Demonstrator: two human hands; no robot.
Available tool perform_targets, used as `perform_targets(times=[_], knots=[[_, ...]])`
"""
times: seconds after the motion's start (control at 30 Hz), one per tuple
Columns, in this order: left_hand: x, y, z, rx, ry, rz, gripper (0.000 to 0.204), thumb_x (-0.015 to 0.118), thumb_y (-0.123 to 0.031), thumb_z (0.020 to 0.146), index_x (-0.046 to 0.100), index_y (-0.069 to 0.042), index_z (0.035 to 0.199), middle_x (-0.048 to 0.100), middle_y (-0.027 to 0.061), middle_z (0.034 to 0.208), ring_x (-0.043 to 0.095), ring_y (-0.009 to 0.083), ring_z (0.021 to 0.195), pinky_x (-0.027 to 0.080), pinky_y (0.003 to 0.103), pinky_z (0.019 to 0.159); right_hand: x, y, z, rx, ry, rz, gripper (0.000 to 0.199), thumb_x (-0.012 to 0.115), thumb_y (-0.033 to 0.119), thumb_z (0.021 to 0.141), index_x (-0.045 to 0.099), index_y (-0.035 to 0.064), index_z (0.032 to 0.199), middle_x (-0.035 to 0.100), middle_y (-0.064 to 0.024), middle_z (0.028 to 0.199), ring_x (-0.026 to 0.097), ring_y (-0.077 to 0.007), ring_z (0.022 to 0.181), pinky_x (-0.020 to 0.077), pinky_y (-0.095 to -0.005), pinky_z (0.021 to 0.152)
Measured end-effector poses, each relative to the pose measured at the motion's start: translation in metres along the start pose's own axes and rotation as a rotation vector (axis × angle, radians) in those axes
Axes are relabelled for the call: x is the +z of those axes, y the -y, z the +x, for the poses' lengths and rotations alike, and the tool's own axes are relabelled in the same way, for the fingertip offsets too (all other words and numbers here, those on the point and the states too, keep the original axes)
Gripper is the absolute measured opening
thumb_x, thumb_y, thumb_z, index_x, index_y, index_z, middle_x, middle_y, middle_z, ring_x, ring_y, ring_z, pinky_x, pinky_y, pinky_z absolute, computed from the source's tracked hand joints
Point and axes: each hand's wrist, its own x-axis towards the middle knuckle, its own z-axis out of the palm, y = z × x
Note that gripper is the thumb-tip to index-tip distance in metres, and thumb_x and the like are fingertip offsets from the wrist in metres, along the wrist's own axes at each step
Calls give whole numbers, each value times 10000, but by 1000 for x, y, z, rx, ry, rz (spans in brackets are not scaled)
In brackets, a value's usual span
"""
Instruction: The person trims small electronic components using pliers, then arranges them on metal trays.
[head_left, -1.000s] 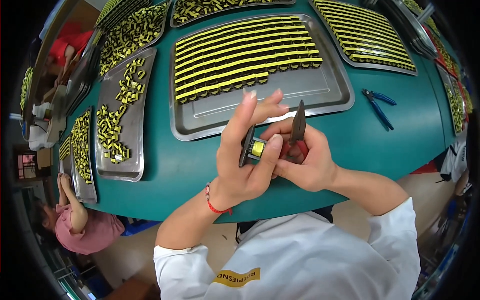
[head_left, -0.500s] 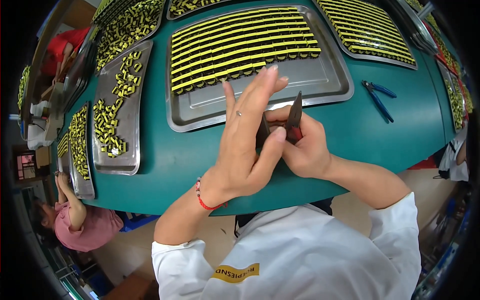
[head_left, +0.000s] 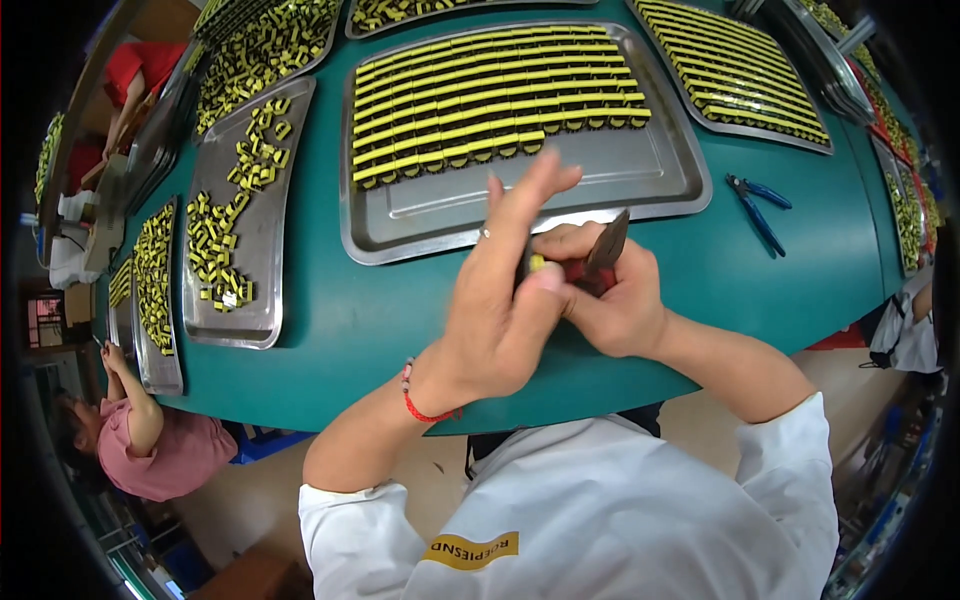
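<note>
My right hand (head_left: 620,305) is closed round red-handled pliers (head_left: 608,245), their dark jaws pointing up and away from me. Beside it, my left hand (head_left: 488,315) has its upper fingers stretched out, while its thumb presses a small yellow-and-black part (head_left: 538,262) at my right fingertips. Most of that part is hidden between the hands. Just beyond them lies a metal tray (head_left: 600,190) with straight rows of yellow-and-black parts (head_left: 480,105); the nearest row is shorter than the others.
Blue cutters (head_left: 758,212) lie on the green table (head_left: 330,370) to the right. On the left, a narrow tray (head_left: 262,318) holds loose parts. Another tray of rows (head_left: 740,70) sits at the far right. A person in pink (head_left: 175,445) sits at the left.
My left hand has tilted slightly and its fingers have come lower. The pliers' jaws have swung a little right and down, and a yellow bit now shows between my hands.
</note>
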Motion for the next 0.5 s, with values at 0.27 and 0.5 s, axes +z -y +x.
perform_targets(times=[0.27, 0.5], knots=[[20, 1, 7, -172, -89, 25, 518, 320, -338, 1047, 483, 29, 1374, 511, 165, 1378, 504, 212, 1148, 388, 316, 991, -7, 20, 4, -46, -52, -187, 266, 696, 36, 849, 619, -12, 1100, 650, -81, 862, 603, -99, 714, 501, -258, 615], [-38, -5, 21, -277, -464, -10, 339, 368, -244, 1057, 575, 8, 1150, 591, 41, 977, 520, 123, 865, 413, 289, 783, -19, 28, 28, -62, -166, 131, 296, 696, 128, 888, 530, 14, 1104, 552, 2, 848, 546, -39, 687, 458, -224, 569]])
